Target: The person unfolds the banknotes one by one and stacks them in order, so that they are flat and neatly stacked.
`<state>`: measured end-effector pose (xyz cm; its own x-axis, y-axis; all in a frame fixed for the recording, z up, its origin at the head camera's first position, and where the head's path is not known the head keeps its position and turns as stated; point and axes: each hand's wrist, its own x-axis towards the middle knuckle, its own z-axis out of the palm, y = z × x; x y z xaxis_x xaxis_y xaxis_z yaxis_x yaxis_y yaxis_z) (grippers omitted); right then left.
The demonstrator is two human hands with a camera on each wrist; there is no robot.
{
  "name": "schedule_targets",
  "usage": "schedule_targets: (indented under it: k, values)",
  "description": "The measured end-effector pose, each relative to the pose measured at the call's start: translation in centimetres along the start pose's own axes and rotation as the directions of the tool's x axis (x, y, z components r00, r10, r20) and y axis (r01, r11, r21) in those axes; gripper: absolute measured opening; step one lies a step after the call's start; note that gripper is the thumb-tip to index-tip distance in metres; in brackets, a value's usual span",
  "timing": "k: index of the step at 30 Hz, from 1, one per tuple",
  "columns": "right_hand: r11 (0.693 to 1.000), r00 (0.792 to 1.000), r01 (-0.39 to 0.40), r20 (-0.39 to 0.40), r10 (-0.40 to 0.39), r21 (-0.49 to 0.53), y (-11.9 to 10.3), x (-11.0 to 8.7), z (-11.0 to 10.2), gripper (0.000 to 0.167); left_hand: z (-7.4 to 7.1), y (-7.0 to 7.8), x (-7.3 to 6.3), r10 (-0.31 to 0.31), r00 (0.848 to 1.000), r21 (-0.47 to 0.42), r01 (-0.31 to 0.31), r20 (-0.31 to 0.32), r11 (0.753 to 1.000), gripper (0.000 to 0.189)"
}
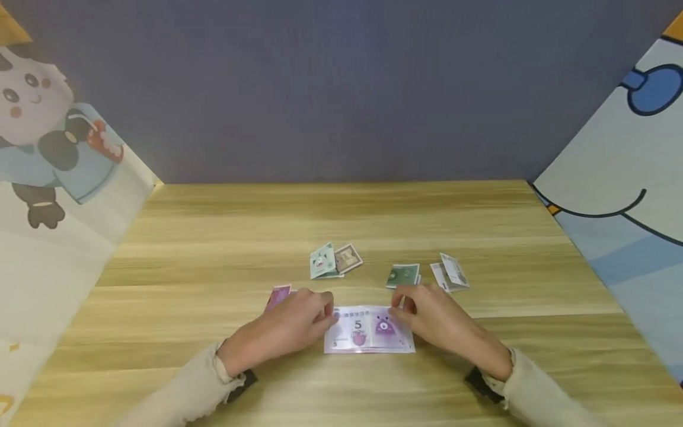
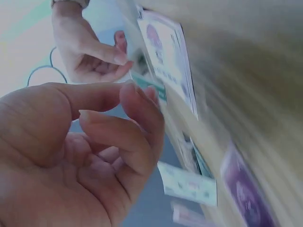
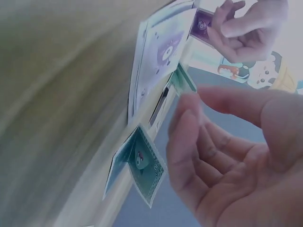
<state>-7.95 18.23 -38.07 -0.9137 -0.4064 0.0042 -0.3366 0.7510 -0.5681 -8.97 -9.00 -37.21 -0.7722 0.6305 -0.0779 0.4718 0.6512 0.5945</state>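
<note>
A creased light-purple play banknote [image 1: 368, 341] marked 5 lies flat on the table between my hands; the wrist views show layered edges to it. My left hand [image 1: 290, 323] hovers at its upper left corner, thumb and index finger loosely bent. Over the upper right corner is my right hand [image 1: 434, 314], its fingers also loosely curled. Both wrist views show a gap between the fingertips and the purple note, with nothing held. Just beyond the left hand, a magenta folded note [image 1: 278, 296] is partly covered by it. A dark green folded note [image 1: 402, 274] sits beyond the right fingers.
Farther back, a light green folded note [image 1: 322, 261] stands half-open against a brown note [image 1: 348, 258]. A grey-white folded note [image 1: 450, 273] is beyond the right hand. A dark panel [image 1: 341, 89] closes the table's [image 1: 213, 225] far edge, with cartoon-printed walls at both sides.
</note>
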Motion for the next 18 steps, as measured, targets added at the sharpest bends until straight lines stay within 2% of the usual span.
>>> schedule_targets:
  k: [3,8,13,18]
  values:
    - [1.0,0.999,0.025,-0.037,-0.024,0.009,-0.2,0.4,-0.2,0.004,-0.8,-0.5,0.0,-0.019,0.999,-0.052,0.017,-0.03,0.998,0.009]
    - [0.997,0.991,0.08,-0.105,-0.077,0.023,-0.6,1.4,-0.6,0.003,-2.7,-1.4,0.2,-0.067,0.987,-0.121,0.05,-0.145,0.991,0.007]
    - [0.993,0.983,0.114,-0.147,-0.108,0.03,-1.0,2.4,-0.6,0.004,-3.7,-1.8,0.2,-0.05,0.966,-0.075,0.032,-0.254,0.997,0.005]
    - [0.992,0.976,0.121,-0.185,-0.114,0.028,-1.0,3.5,-1.4,0.003,-4.0,-1.9,0.2,-0.035,0.954,-0.053,0.021,-0.299,0.998,0.004]
